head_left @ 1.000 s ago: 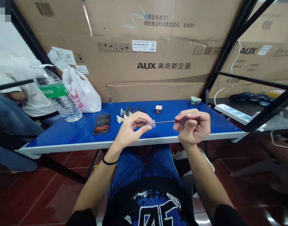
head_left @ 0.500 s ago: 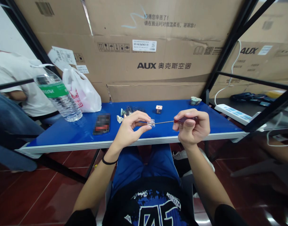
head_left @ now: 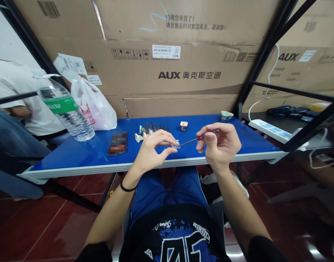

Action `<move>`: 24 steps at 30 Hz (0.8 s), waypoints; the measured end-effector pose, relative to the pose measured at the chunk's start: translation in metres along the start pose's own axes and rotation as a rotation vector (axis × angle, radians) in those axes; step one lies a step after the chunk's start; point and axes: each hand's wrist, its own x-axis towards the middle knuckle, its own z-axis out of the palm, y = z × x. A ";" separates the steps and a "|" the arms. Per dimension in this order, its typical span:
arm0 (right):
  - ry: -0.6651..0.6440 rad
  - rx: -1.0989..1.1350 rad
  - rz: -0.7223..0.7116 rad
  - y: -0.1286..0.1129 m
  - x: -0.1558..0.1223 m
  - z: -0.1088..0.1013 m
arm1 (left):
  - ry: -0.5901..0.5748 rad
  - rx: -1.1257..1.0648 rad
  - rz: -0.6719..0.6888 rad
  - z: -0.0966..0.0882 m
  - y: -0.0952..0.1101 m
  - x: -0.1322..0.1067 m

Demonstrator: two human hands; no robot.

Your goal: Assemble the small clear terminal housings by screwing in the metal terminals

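Between the thumb and fingers of my left hand (head_left: 154, 147) is a small clear plastic piece (head_left: 176, 145), held above the front of the blue table. My right hand (head_left: 221, 145) is closed round the handle of a screwdriver (head_left: 189, 142), which has a dark red, see-through grip. Its thin metal shaft slants down to the left, and the tip meets the clear piece. Whether a screw sits there is too small to tell. Behind my left hand lie several small cream and dark parts (head_left: 138, 138), partly covered by my fingers. A small pinkish block (head_left: 183, 126) stands farther back.
On the blue table (head_left: 82, 154) are a black device (head_left: 117, 143), a water bottle (head_left: 70, 112) and a white plastic bag (head_left: 101, 105). A greenish part (head_left: 226, 116) lies at the back right, near a power strip (head_left: 270, 131). Cardboard boxes (head_left: 139, 83) stand behind. A person (head_left: 32, 98) is at the left.
My right hand has shifted slightly left and up, and the screwdriver now slants more steeply. The clear piece has tilted and dropped a little in my left hand.
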 end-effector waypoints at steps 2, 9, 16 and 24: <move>0.040 -0.037 -0.007 0.001 -0.001 0.001 | 0.009 0.033 0.026 0.002 0.000 -0.001; 0.132 -0.053 -0.268 0.023 0.001 -0.003 | 0.045 0.106 0.066 0.005 -0.001 -0.001; -0.015 0.039 -0.070 0.006 0.005 -0.004 | 0.093 0.095 0.050 0.006 -0.003 -0.001; 0.112 -0.126 -0.222 0.019 0.001 -0.006 | 0.103 0.150 0.061 0.009 -0.006 -0.002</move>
